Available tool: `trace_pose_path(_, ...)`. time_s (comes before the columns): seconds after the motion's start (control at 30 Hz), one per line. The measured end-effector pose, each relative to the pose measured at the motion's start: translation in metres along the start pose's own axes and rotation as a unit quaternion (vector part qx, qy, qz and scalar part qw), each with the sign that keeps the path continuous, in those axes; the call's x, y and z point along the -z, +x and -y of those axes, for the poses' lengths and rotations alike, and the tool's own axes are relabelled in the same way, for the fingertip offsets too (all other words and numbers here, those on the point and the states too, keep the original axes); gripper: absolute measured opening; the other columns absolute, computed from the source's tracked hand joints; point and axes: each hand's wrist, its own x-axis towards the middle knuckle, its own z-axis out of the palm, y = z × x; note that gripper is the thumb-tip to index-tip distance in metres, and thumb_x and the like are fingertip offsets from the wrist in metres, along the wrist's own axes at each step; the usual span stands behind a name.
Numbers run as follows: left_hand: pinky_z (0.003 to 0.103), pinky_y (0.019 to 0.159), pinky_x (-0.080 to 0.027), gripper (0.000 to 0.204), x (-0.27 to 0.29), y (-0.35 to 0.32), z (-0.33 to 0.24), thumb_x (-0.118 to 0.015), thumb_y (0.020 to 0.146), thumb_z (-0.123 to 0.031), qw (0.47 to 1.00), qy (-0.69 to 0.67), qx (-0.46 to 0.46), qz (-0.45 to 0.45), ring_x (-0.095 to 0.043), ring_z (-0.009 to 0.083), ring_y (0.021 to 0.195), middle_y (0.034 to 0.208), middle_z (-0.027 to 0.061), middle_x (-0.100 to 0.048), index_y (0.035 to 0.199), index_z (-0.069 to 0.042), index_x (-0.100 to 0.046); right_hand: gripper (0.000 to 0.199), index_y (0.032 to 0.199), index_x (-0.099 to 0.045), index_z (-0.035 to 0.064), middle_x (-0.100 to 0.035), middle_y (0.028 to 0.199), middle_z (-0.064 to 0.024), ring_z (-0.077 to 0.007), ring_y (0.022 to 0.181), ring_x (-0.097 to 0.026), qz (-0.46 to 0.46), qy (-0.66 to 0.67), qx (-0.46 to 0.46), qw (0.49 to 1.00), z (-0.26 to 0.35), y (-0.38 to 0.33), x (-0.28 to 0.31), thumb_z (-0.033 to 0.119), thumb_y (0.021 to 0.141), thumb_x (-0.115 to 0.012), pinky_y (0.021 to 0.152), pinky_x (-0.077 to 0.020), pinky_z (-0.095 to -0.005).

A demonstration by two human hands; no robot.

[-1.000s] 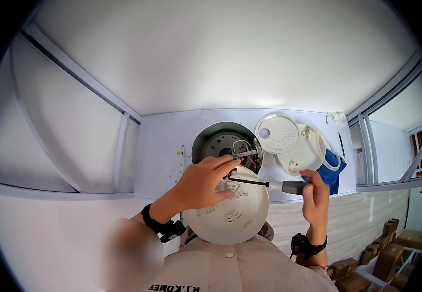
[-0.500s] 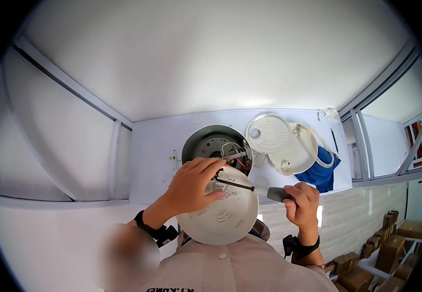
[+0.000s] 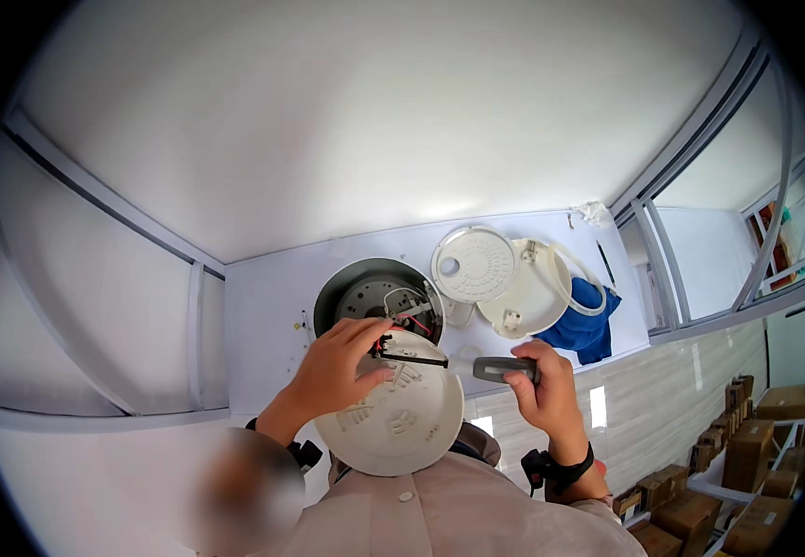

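My left hand (image 3: pixel 336 367) grips the upper left edge of a white round plastic cover (image 3: pixel 393 436), fingers over its rim and thumb on its inner face. The cover tilts toward my torso, its moulded ribs showing. Along its upper part runs a thin black strip (image 3: pixel 414 359). In my right hand (image 3: pixel 548 390) is a tool with a thick grey handle (image 3: pixel 493 369), pointing left toward the strip's end; its tip is too unclear to tell its kind. Just behind the cover stands a round metal housing (image 3: pixel 330 295) with red and white wires inside, partly hidden by my left hand.
On the white table (image 3: pixel 263 325) to the right lie a perforated round white plate (image 3: pixel 477 269), a cream round lid (image 3: pixel 537 297) with a curved handle, and a blue cloth (image 3: pixel 584 330). A thin dark stick (image 3: pixel 605 263) lies farther right. Cardboard boxes (image 3: pixel 746 455) stand at lower right.
My right hand has brought the grey-handled tool left, close to the end of the black strip, turning it more level. My left hand keeps its hold on the cover. The whole view has shifted slightly.
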Motion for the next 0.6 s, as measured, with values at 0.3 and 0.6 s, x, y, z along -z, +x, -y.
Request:
trace_pose_path(0.3, 0.044, 0.101, -0.052, 0.059, 0.002, -0.006, 0.012, -0.078, 0.092, -0.014, 0.999, 0.037, 0.032, 0.006, -0.060, 0.0357, 0.119, 0.133, 0.0149, -0.065, 0.147, -0.001, -0.058, 0.042, 0.129, -0.056, 0.0047, -0.061, 0.107, -0.0196, -0.0351, 0.094, -0.063, 0.057, 0.068, 0.011, 0.996, 0.022, 0.018, 0.003, 0.007, 0.092, -0.076, 0.082, -0.0527, -0.0389)
trace_pose_path(0.6, 0.043, 0.100, -0.053, 0.059, -0.001, -0.016, 0.002, -0.079, 0.092, -0.014, 0.999, 0.025, 0.041, 0.006, -0.061, 0.0351, 0.118, 0.133, 0.0151, -0.065, 0.145, 0.000, -0.059, 0.045, 0.127, -0.057, 0.0056, -0.060, 0.114, -0.0185, -0.0327, 0.099, -0.060, 0.057, 0.124, 0.024, 0.990, 0.003, -0.002, 0.002, 0.004, 0.088, -0.079, 0.087, -0.0512, -0.0390)
